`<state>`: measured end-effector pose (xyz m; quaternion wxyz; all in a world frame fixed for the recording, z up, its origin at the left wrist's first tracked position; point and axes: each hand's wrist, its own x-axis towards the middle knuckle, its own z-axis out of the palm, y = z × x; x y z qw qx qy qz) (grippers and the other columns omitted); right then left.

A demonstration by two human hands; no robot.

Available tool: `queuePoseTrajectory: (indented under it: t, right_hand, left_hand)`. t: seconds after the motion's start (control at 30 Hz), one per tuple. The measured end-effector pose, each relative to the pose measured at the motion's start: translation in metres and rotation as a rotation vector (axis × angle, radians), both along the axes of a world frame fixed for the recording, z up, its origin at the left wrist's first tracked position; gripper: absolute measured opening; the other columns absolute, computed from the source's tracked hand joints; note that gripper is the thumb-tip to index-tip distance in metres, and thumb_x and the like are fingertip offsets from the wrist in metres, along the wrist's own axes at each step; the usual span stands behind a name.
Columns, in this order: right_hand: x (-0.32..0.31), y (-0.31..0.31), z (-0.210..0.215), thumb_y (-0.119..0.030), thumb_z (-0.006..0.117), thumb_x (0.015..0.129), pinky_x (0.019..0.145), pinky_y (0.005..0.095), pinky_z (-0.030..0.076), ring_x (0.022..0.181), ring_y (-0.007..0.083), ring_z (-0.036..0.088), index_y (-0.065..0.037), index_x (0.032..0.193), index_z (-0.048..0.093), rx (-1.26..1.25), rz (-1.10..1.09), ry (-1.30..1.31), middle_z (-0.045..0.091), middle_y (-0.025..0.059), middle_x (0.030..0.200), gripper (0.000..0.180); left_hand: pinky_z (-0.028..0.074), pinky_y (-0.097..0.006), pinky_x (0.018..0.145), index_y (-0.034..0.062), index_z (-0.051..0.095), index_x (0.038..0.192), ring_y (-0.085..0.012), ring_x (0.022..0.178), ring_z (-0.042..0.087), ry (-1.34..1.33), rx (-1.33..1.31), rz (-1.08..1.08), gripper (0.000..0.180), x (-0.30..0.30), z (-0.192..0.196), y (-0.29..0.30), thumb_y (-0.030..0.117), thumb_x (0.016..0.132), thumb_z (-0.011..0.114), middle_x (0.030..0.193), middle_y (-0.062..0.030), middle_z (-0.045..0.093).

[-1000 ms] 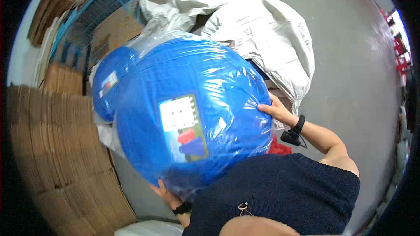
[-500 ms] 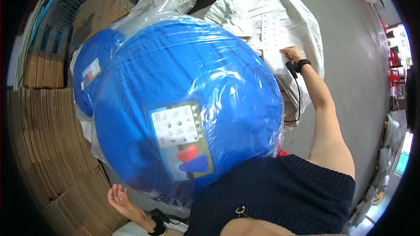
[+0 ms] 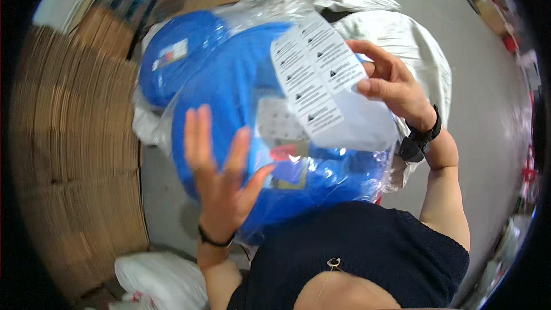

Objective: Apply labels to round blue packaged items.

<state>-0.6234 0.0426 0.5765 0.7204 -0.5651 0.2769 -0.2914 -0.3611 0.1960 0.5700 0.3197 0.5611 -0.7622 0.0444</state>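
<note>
In front of me a large round blue bundle [image 3: 229,74] lies wrapped in clear plastic, with a printed picture card [image 3: 275,121] under the film. My right hand [image 3: 399,83] pinches the right edge of a white sheet of labels [image 3: 313,74] between thumb and fingers. Two columns of small black-printed labels cover much of the sheet; its lower right part is blank. The sheet hangs above the bundle and hides part of the card. My left hand [image 3: 221,186] is raised over the bundle's near left side, fingers spread and slightly blurred, holding nothing.
Tall stacks of flat cardboard [image 3: 86,138] stand along the left. A smaller blue bundle [image 3: 183,51] in plastic lies behind the large one. White sacks [image 3: 413,40] rest at the far side, and a white plastic bag [image 3: 163,278] sits at lower left. Grey floor [image 3: 485,97] shows at right.
My right hand has lifted the label sheet off the white sack and brought it over the bundle. My left hand has risen from the lower left to above the bundle. The view has shifted.
</note>
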Motion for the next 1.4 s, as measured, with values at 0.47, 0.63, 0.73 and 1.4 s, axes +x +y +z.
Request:
queuePoseTrajectory:
  t: [0.47, 0.63, 0.73, 1.4]
  right_hand:
    - [0.090, 0.019, 0.001, -0.025, 0.075, 0.063, 0.100, 0.0481, 0.026, 0.100, 0.0244, 0.052, -0.010, 0.099, 0.059, -1.119, 0.338, 0.217, 0.056, 0.0045, 0.102, 0.042]
    - [0.093, 0.023, -0.016, -0.021, 0.071, 0.068, 0.100, 0.0540, 0.023, 0.098, 0.0219, 0.052, -0.014, 0.092, 0.060, -1.136, 0.345, 0.217, 0.057, 0.0013, 0.096, 0.028]
    - [0.095, 0.026, -0.019, -0.020, 0.070, 0.069, 0.101, 0.0534, 0.023, 0.097, 0.0214, 0.053, -0.013, 0.089, 0.061, -1.123, 0.351, 0.204, 0.057, 0.0010, 0.094, 0.023]
    - [0.175, -0.049, -0.077, -0.018, 0.069, 0.075, 0.044, 0.0196, 0.037, 0.049, 0.0059, 0.047, -0.003, 0.072, 0.062, -0.284, 0.430, 0.341, 0.056, -0.0001, 0.061, 0.017]
  left_hand:
    - [0.023, -0.064, 0.097, 0.0055, 0.066, 0.086, -0.0162, 0.084, 0.060, -0.127, -0.181, 0.175, 0.015, -0.006, -0.024, 0.001, 0.007, 0.072, 0.060, 0.081, -0.0033, 0.062]
    - [0.025, -0.064, 0.096, 0.0035, 0.063, 0.077, -0.0141, 0.072, 0.060, -0.044, -0.181, 0.167, 0.011, -0.009, -0.031, 0.002, 0.006, 0.067, 0.061, 0.064, -0.0031, 0.055]
    - [0.025, -0.064, 0.096, 0.0026, 0.063, 0.075, -0.0140, 0.068, 0.059, -0.038, -0.166, 0.152, 0.010, -0.010, -0.034, 0.005, 0.005, 0.066, 0.060, 0.062, -0.0036, 0.054]
    - [0.044, -0.045, 0.087, 0.0007, 0.064, 0.074, -0.0179, 0.059, 0.059, 0.326, 0.209, -0.133, 0.012, -0.012, -0.034, 0.065, 0.003, 0.062, 0.061, 0.060, -0.0074, 0.058]
